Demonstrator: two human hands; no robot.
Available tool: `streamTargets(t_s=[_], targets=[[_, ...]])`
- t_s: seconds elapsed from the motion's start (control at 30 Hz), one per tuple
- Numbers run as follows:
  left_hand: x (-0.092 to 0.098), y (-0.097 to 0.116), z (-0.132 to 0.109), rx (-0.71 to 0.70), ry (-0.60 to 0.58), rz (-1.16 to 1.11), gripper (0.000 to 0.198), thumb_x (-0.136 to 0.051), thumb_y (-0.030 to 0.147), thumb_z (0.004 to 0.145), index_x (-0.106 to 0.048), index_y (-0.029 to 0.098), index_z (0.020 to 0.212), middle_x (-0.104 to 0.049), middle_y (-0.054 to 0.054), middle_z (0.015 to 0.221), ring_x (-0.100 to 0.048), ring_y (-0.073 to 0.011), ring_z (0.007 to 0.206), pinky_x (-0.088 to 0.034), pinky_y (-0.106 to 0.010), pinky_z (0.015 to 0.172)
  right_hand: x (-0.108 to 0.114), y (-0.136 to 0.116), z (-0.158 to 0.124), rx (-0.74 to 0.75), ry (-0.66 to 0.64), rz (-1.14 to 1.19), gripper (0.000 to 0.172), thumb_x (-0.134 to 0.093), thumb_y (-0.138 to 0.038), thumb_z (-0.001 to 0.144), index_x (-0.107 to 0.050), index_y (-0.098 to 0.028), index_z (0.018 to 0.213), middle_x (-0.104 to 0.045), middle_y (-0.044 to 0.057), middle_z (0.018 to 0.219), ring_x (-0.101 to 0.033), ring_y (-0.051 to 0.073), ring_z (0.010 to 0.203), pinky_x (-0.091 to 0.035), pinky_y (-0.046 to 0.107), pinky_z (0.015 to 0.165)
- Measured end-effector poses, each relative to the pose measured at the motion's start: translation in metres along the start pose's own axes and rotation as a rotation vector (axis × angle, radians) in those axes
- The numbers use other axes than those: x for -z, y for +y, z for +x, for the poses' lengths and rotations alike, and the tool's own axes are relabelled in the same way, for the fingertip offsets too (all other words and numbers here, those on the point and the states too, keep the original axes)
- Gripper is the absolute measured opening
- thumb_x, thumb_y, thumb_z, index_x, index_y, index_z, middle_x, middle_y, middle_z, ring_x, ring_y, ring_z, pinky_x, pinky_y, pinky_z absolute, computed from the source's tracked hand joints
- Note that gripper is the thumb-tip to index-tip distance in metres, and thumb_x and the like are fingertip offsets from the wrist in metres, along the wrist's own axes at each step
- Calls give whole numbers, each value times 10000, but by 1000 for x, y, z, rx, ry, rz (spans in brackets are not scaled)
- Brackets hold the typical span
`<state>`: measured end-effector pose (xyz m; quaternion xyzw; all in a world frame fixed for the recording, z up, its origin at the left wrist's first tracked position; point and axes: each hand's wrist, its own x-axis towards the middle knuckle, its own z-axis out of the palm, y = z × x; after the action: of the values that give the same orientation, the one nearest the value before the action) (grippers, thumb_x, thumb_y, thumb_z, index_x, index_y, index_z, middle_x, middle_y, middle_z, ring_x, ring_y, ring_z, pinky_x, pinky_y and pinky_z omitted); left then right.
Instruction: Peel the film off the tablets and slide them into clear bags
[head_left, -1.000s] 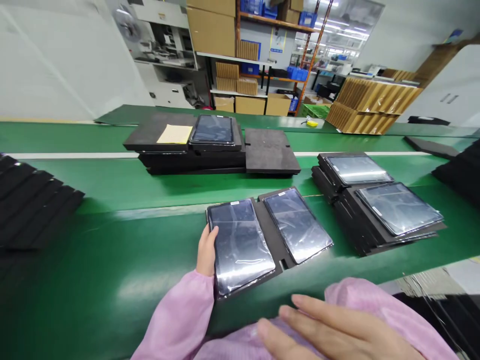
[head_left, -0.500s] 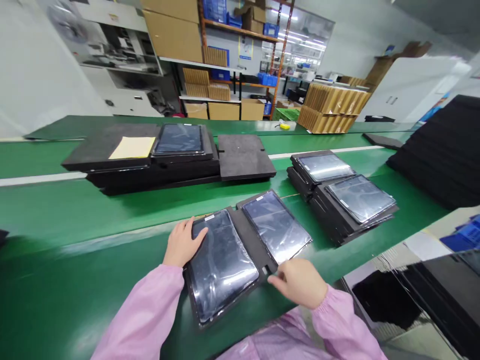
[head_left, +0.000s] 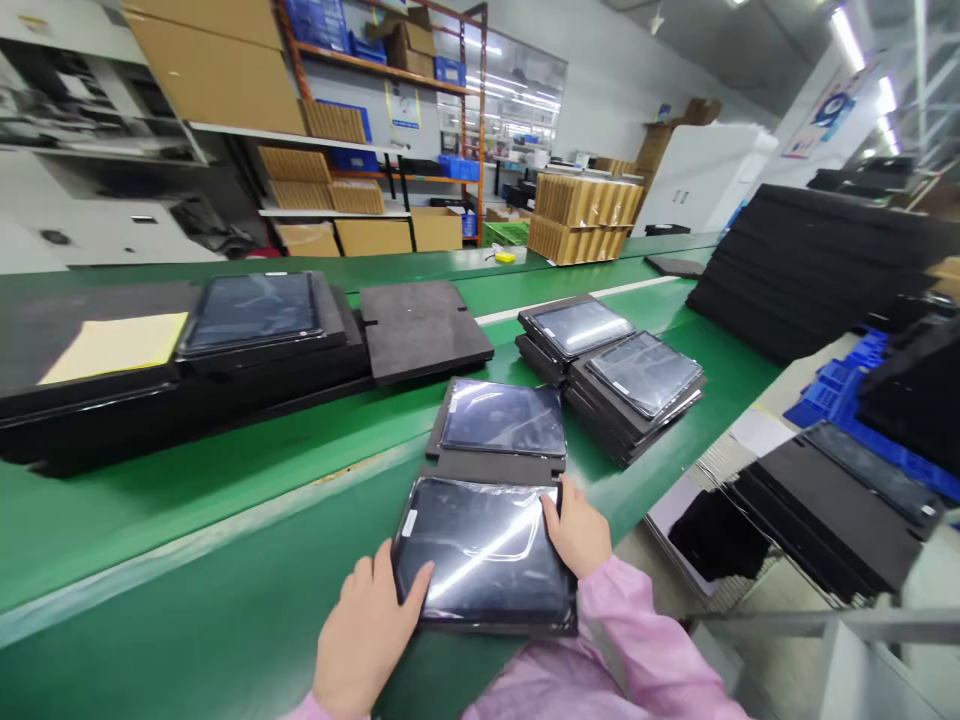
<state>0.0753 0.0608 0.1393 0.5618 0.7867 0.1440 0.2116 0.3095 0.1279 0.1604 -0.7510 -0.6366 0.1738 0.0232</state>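
A black foam tray [head_left: 491,467] lies on the green bench in front of me, carrying two glossy dark tablet screens in clear film. The nearer screen [head_left: 487,550] has a small white label at its left edge; the farther screen [head_left: 504,417] lies just behind it. My left hand [head_left: 367,620] grips the left edge of the near half, thumb over the screen and fingers along the side. At the far right corner my right hand [head_left: 577,525] holds the tray, its thumb on the screen's edge. Fingers under the rim are hidden.
To the right stand stacked foam trays [head_left: 626,430] topped with screens. Behind on the left is a foam stack with a screen [head_left: 255,310] and yellow paper [head_left: 116,345]. A bare foam tray [head_left: 424,330] lies mid-bench. A tall black foam pile [head_left: 810,270] rises at right.
The foam tray has turned counterclockwise, so its second screen now lies behind the first. My right hand has moved up onto the tray's right corner. The view has swung right.
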Motion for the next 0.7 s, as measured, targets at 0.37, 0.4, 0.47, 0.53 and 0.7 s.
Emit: streamTargets(t_s=[0.37,0.4,0.47,0.53,0.7], targets=[[-26,17,14,122,-100,-389,899,-500,626,652,-474,56,1347,-594,-249,1249,-542,-406,1248,-363,-542,1123,-6,26,-16,-103,69,21,411,-404,-358,985,-596,-57,1190,-652,213,1141,-663,327,1100,-524,356,822],[-23,18,15,190,-108,-480,895,-551,598,634,-471,66,1350,-615,-232,1228,-572,-395,1216,-393,-533,1104,-5,26,-16,-99,75,23,395,-400,-349,986,-603,-56,1157,-650,212,1130,-665,324,1091,-522,352,823],[-14,23,16,315,-182,-730,832,-644,520,634,-489,102,1337,-669,-180,1172,-654,-347,1102,-481,-478,1034,-1,26,-17,-88,89,27,381,-400,-346,986,-606,-52,1115,-645,214,1111,-671,322,1063,-520,353,818],[-4,30,15,446,-311,-1002,659,-713,416,663,-573,136,1243,-733,-125,1040,-724,-291,919,-565,-409,908,4,25,-19,-73,106,28,371,-405,-357,984,-611,-63,1080,-647,207,1085,-681,320,1022,-522,360,806],[6,44,6,883,-501,-1307,194,-667,242,796,-696,103,927,-741,-103,664,-711,-252,546,-613,-362,597,11,23,-27,-39,158,15,341,-444,-384,968,-624,-105,1043,-658,178,1049,-682,315,976,-540,376,767]])
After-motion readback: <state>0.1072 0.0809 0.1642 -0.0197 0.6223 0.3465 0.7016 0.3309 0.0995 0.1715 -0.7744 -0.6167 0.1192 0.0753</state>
